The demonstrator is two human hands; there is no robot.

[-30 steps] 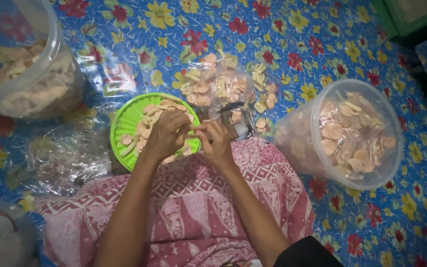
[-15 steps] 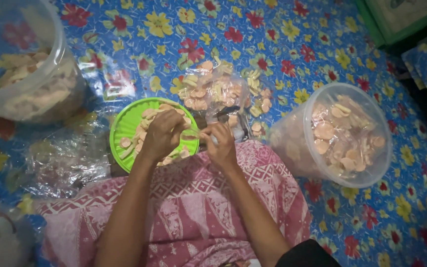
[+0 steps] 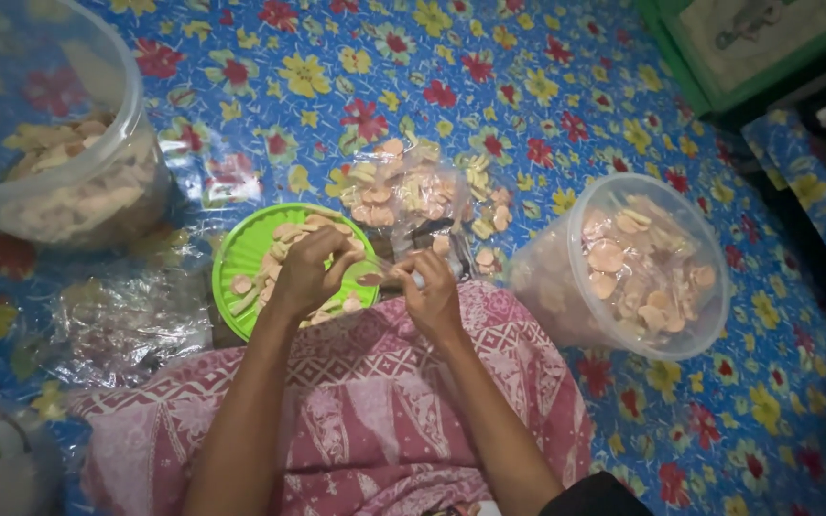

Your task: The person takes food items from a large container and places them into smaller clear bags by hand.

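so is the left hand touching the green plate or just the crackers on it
Cannot tell: in the head view the left hand covers crackers on the green plate, hiding any contact.

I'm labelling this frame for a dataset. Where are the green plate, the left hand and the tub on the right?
green plate (image 3: 231,263): head view, bare left rim.
left hand (image 3: 308,272): head view, back of the hand.
tub (image 3: 709,315): head view, right rim.

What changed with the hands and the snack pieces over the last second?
Little changed. The left hand stays curled over the green plate of pale pieces, and the right hand stays close beside it at the plate's edge, pinching something small that I cannot make out. Nothing was clearly picked up or let go. The clear tub at right, the plastic bag of pieces and the big tub at left kept their places.
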